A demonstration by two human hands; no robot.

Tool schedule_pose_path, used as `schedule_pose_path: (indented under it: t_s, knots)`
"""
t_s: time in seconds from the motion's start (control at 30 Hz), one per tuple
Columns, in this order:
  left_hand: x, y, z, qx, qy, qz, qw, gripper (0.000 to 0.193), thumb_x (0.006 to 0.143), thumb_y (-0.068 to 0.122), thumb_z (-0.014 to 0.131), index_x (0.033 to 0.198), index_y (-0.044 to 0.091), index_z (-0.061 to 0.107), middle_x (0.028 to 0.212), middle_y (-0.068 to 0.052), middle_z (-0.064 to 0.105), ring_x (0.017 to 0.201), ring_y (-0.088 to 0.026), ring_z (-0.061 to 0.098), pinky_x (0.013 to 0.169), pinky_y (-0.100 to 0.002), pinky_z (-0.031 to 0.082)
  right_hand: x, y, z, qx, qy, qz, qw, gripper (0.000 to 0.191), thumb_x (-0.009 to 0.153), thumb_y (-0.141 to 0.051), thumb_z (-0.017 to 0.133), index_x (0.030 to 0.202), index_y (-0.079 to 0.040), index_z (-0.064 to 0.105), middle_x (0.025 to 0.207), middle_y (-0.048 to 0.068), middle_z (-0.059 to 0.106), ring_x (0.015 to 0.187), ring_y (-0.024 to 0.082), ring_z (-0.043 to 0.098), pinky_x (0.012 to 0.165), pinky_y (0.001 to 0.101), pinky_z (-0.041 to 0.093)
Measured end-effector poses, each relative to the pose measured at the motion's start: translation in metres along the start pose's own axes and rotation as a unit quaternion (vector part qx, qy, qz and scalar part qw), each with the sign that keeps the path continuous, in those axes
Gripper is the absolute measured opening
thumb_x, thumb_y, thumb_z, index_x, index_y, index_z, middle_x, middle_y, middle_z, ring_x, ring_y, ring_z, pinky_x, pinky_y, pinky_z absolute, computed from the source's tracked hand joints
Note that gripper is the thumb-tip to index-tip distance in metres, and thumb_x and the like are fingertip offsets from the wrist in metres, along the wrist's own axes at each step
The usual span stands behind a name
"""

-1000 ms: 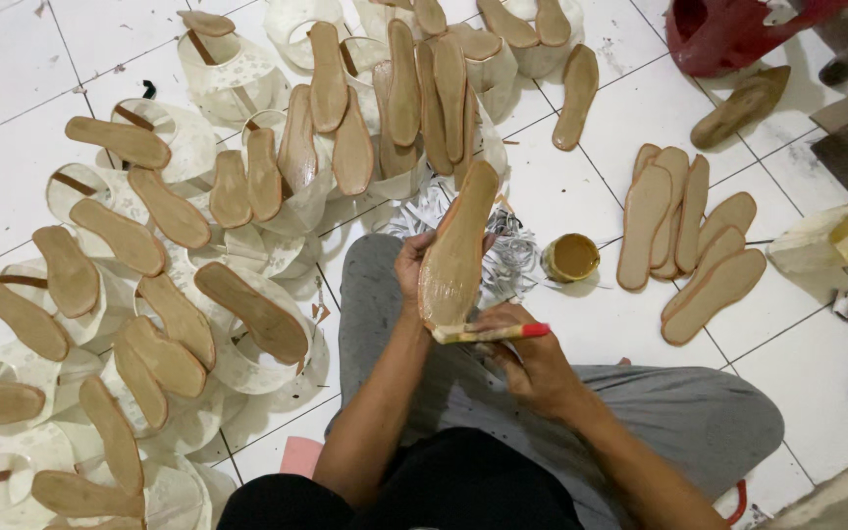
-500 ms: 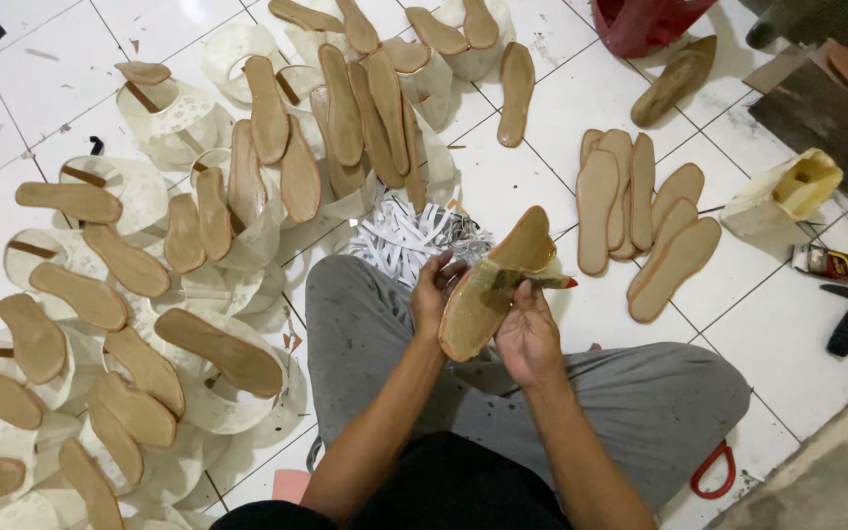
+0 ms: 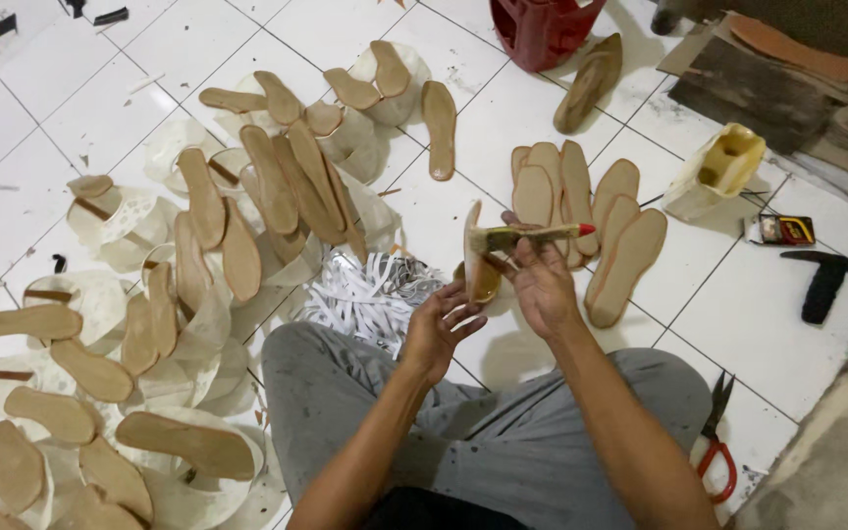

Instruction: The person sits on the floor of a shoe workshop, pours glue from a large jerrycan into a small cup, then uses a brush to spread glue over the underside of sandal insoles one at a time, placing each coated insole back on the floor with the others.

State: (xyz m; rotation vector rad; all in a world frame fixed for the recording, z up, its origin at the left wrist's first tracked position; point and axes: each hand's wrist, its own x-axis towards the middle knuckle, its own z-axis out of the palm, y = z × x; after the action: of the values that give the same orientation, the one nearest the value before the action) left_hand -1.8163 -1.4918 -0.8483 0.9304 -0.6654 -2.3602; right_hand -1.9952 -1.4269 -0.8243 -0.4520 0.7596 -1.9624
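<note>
Both raised: right hand [image 3: 542, 285] grips brush [image 3: 532, 235], insole [image 3: 473, 257].

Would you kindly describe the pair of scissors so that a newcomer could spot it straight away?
Start at the seated person's grey trousers and look just past the right knee to the white tiled floor. The scissors lie there, the only thing nearby with red loop handles and dark blades.

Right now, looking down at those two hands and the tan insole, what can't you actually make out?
- Head view: the tan shoe insole stands edge-on, so its faces are hidden.
- The small round tin behind it is mostly covered by the insole and the right hand; its contents do not show.
- The red-tipped brush: its handle end is hidden in the right hand.
- The left hand: whether it touches the insole is unclear.
- The red-handled scissors are partly behind the grey trouser leg.
</note>
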Motion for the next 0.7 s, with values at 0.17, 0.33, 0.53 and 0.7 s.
schedule_pose_path:
  t_s: [0.17,0.33,0.53,0.7]
  knots:
    - [0.067,-0.002,0.031,0.028,-0.026,0.069,0.997,0.049,0.093,-0.003,0.051,0.141,-0.008,0.045,0.126,-0.018,0.061,0.116,-0.034,0.065,0.101,-0.045,0.057,0.016,-0.006,-0.018,0.025,-0.005,-0.08,0.996,0.032,0.107,-0.02,0.056,0.137,-0.011,0.056,0.157,0.009,0.051,0.134,0.028,0.056,0.113,0.0551,0.046]
    - [0.129,0.031,0.055,0.095,-0.061,0.097,0.989,0.063,0.086,-0.011,0.049,0.148,-0.006,0.041,0.14,-0.02,0.055,0.125,-0.034,0.061,0.106,-0.041,0.054,0.026,-0.041,-0.062,0.083,0.079,-0.134,0.984,0.034,0.109,-0.026,0.057,0.139,-0.013,0.054,0.147,0.009,0.059,0.135,0.028,0.057,0.115,0.0562,0.048]
    - [0.186,0.066,0.082,0.309,-0.023,0.197,0.93,0.064,0.083,-0.007,0.049,0.146,0.002,0.048,0.14,-0.012,0.055,0.12,-0.024,0.06,0.096,-0.036,0.053,0.02,-0.045,-0.078,0.058,0.183,-0.156,0.969,0.035,0.107,-0.031,0.059,0.136,-0.014,0.053,0.135,0.009,0.065,0.125,0.029,0.065,0.103,0.0493,0.054]
    - [0.197,0.084,0.055,0.348,0.124,0.286,0.884,0.048,0.089,0.001,0.057,0.137,-0.001,0.057,0.128,-0.014,0.063,0.112,-0.022,0.063,0.097,-0.036,0.053,0.019,-0.041,-0.083,0.025,0.224,-0.171,0.959,0.031,0.108,-0.031,0.059,0.132,-0.012,0.053,0.126,0.007,0.067,0.113,0.025,0.069,0.091,0.0441,0.057]
